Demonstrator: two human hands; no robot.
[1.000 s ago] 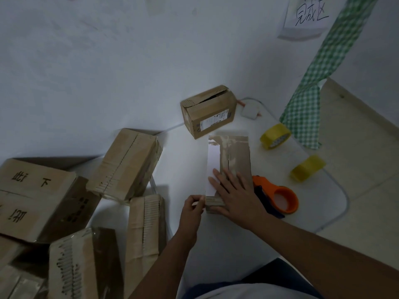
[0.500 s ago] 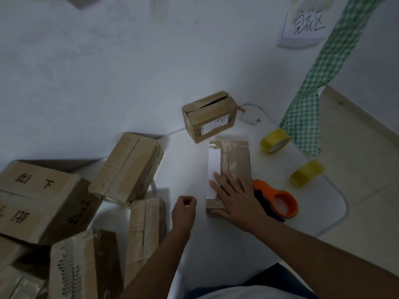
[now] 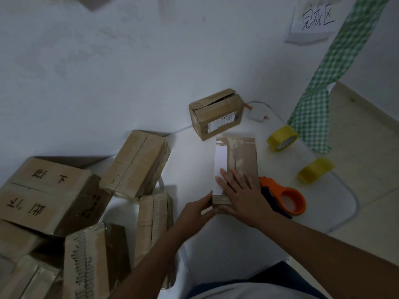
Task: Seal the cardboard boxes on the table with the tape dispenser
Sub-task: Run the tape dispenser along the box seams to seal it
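I see the right hand (image 3: 244, 197) flat, fingers straight, pressing the long box (image 3: 244, 152) mid-worktop (image 3: 226, 244). Left hand (image 3: 194, 212) touches its near-left corner; grip unclear. Tape dispenser (image 3: 285, 197) lies just right of the box.

We see a white table (image 3: 226, 244) with a rounded corner, set against a pale wall. On it lies a long flat cardboard box (image 3: 241, 156) with a white strip along its left side. Just right of it rests an orange tape dispenser (image 3: 287, 197). A smaller brown box (image 3: 216, 114) with a shipping label stands behind. Two yellow tape rolls (image 3: 281, 138) (image 3: 315, 170) sit toward the right edge. Several taped boxes (image 3: 133, 165) crowd the left side.
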